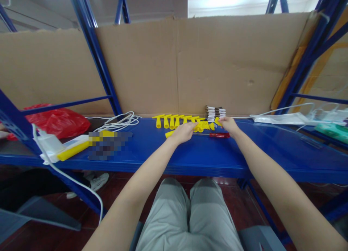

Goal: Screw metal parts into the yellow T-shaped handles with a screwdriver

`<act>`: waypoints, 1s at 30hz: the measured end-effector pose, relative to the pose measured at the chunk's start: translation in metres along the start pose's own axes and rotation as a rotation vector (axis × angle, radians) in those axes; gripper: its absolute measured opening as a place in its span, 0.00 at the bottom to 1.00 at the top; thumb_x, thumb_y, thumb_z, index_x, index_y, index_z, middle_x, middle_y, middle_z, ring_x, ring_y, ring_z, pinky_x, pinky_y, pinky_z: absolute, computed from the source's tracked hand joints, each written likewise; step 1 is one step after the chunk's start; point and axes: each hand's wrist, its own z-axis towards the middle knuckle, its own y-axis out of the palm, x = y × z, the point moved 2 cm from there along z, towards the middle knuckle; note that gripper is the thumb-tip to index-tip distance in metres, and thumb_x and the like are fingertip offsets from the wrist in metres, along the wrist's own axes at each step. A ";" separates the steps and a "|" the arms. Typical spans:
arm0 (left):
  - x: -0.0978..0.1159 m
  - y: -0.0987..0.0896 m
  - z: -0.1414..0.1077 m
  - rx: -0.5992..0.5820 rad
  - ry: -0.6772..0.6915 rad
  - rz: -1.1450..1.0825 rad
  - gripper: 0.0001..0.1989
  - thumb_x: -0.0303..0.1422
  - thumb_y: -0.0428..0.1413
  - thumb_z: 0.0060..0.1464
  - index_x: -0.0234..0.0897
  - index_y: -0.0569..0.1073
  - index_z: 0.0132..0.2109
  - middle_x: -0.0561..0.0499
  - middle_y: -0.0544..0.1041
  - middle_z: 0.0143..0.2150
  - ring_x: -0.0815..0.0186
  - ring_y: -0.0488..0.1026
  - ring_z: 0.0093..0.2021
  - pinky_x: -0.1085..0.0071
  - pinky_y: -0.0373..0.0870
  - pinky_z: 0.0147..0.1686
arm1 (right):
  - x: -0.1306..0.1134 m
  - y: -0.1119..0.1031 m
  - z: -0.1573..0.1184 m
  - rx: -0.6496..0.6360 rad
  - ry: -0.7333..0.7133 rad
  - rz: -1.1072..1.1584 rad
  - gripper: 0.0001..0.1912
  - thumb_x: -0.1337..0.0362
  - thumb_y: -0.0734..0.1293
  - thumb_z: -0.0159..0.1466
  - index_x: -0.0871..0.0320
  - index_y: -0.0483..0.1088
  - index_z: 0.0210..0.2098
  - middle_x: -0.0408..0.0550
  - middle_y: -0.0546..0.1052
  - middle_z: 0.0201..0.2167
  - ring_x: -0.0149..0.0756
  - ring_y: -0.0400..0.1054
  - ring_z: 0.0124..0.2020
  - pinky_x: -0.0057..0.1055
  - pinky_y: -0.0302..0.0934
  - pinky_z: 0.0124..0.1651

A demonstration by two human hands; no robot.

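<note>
My left hand (186, 132) is closed at the left edge of a heap of small yellow plastic pieces (201, 126). What its fingers grip, if anything, I cannot make out. A yellow tube end (169, 134) shows beside that hand, partly hidden by it. My right hand (228, 124) pinches a small yellow piece (217, 121) at the right of the heap. Between the hands and nearer to me lies a screwdriver with a red handle (219, 135), its shaft pointing left. Several yellow T-shaped parts (172, 122) stand in a row behind my left hand.
A stack of small white-and-dark parts (215, 114) stands by the cardboard back panel (203, 66). On the blue shelf (146, 149), coiled white cable (123, 121) and a red bag (58, 122) lie left, a white packet (281, 119) right. Blue posts (102, 58) frame the sides.
</note>
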 end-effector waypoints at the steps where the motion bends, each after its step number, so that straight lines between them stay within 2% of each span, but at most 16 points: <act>1: 0.000 0.000 0.000 -0.003 -0.001 -0.002 0.23 0.23 0.48 0.58 0.33 0.67 0.60 0.42 0.71 0.59 0.61 0.70 0.58 0.64 0.66 0.57 | 0.001 0.002 0.000 -0.028 0.007 0.004 0.06 0.74 0.63 0.55 0.60 0.71 0.28 0.44 0.74 0.23 0.31 0.66 0.24 0.28 0.62 0.32; 7: 0.002 -0.003 0.000 -0.023 -0.003 -0.011 0.23 0.23 0.48 0.59 0.32 0.66 0.61 0.42 0.71 0.60 0.62 0.69 0.59 0.65 0.65 0.58 | 0.009 0.012 0.013 -0.138 -0.061 -0.150 0.08 0.75 0.65 0.51 0.60 0.76 0.26 0.47 0.80 0.31 0.36 0.72 0.36 0.30 0.64 0.43; 11: 0.003 -0.003 0.000 -0.029 -0.009 -0.014 0.23 0.22 0.48 0.59 0.29 0.66 0.61 0.40 0.70 0.60 0.62 0.68 0.60 0.65 0.64 0.59 | 0.010 0.014 0.021 -0.223 -0.093 -0.282 0.10 0.76 0.66 0.50 0.60 0.77 0.29 0.48 0.81 0.35 0.36 0.73 0.38 0.28 0.64 0.44; 15: 0.003 -0.002 0.000 -0.023 -0.006 -0.017 0.23 0.22 0.48 0.59 0.30 0.66 0.61 0.39 0.70 0.60 0.61 0.68 0.59 0.64 0.64 0.58 | 0.004 0.017 0.023 -0.246 -0.132 -0.326 0.13 0.78 0.65 0.51 0.60 0.77 0.31 0.48 0.81 0.37 0.36 0.73 0.40 0.26 0.64 0.44; 19: 0.002 -0.001 0.000 -0.019 -0.005 -0.013 0.23 0.23 0.48 0.59 0.32 0.66 0.61 0.41 0.71 0.60 0.60 0.69 0.58 0.63 0.66 0.57 | -0.002 0.023 0.024 -0.244 -0.158 -0.330 0.14 0.78 0.63 0.51 0.60 0.77 0.30 0.46 0.81 0.35 0.35 0.73 0.39 0.25 0.64 0.42; 24: 0.000 -0.001 0.000 0.009 0.012 -0.009 0.23 0.23 0.48 0.58 0.34 0.67 0.60 0.43 0.72 0.59 0.61 0.70 0.58 0.64 0.67 0.57 | -0.007 0.027 0.023 -0.224 -0.106 -0.356 0.13 0.78 0.62 0.53 0.62 0.77 0.32 0.48 0.81 0.33 0.33 0.73 0.36 0.23 0.63 0.39; 30: 0.001 -0.001 -0.001 -0.022 -0.007 0.014 0.23 0.24 0.48 0.59 0.34 0.66 0.61 0.43 0.71 0.60 0.61 0.69 0.59 0.64 0.67 0.56 | -0.009 0.032 0.025 -0.211 -0.100 -0.388 0.13 0.78 0.63 0.52 0.63 0.77 0.32 0.49 0.80 0.31 0.33 0.73 0.32 0.23 0.63 0.35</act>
